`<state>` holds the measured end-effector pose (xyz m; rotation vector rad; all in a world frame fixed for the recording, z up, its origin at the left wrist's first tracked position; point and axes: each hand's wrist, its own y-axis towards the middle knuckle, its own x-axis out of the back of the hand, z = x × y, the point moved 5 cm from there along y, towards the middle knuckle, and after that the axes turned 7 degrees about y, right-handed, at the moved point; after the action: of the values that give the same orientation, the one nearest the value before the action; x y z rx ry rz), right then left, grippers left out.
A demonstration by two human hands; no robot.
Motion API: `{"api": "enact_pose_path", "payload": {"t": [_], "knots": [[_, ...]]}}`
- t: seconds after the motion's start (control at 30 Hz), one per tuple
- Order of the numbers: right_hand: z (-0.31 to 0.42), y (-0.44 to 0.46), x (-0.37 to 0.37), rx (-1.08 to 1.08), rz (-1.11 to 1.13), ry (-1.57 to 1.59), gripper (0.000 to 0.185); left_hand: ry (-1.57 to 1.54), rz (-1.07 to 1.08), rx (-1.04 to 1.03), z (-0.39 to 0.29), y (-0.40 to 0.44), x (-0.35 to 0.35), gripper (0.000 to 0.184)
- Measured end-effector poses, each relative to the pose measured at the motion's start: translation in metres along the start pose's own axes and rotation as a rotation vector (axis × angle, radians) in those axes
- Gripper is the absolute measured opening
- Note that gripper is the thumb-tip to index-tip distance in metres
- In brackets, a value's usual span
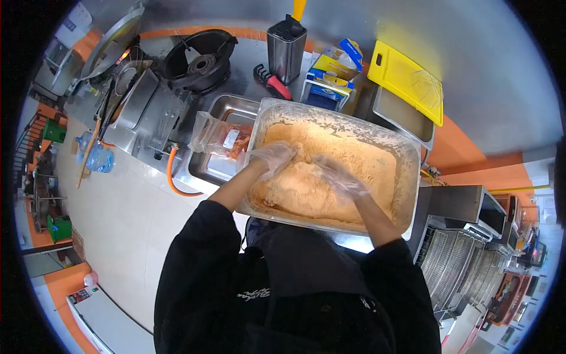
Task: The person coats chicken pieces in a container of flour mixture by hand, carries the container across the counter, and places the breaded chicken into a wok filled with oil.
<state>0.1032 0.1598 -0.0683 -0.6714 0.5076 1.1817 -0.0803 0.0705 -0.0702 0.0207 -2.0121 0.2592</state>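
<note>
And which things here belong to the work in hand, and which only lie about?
Seemingly in use: gloved left hand, gloved right hand, large tray, orange powder; perhaps the bag of reddish pieces.

Apparently just lying about: red-handled tool, yellow board, wire baskets.

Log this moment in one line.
left hand: clear plastic glove, at pale-orange powder | right hand: gloved likewise, same powder | container: pale rectangular tub | grip: unclear

Powder tub (408, 177): one
Gloved hands (273, 159) (344, 179): two, in tub
Plastic bag (218, 134): one, left of tub
Yellow board (398, 74): one, beyond tub
</note>
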Motion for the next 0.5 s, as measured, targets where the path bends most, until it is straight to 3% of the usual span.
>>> {"api": "enact_pose_path", "payload": {"t": [0.07,0.13,0.2,0.3,0.4,0.47,0.5], "knots": [[0.022,-0.013,0.006,0.002,-0.015,-0.746,0.055,0.240,0.088,0.004,-0.018,-0.014,0.018,0.012],[0.025,-0.023,0.016,-0.212,-0.036,-1.166,0.058,0.484,0.277,0.016,-0.015,-0.023,0.008,0.012],[0.013,-0.043,0.025,-0.646,-0.084,-1.239,0.061,0.431,0.339,0.047,0.018,-0.023,-0.043,0.015],[-0.018,-0.027,0.015,-0.332,-0.163,-1.100,0.070,0.242,0.332,0.134,0.013,-0.019,-0.066,0.015],[-0.010,-0.004,-0.011,-0.336,-0.363,-0.817,0.080,-0.051,0.208,0.270,0.001,-0.008,-0.060,0.016],[0.022,-0.013,-0.037,-0.210,-0.338,-0.841,0.072,-0.280,0.059,0.363,-0.005,-0.011,-0.034,0.016],[0.026,-0.018,-0.033,-0.262,-0.340,-0.679,0.069,-0.291,0.011,0.356,-0.008,-0.018,-0.018,0.017]]}}
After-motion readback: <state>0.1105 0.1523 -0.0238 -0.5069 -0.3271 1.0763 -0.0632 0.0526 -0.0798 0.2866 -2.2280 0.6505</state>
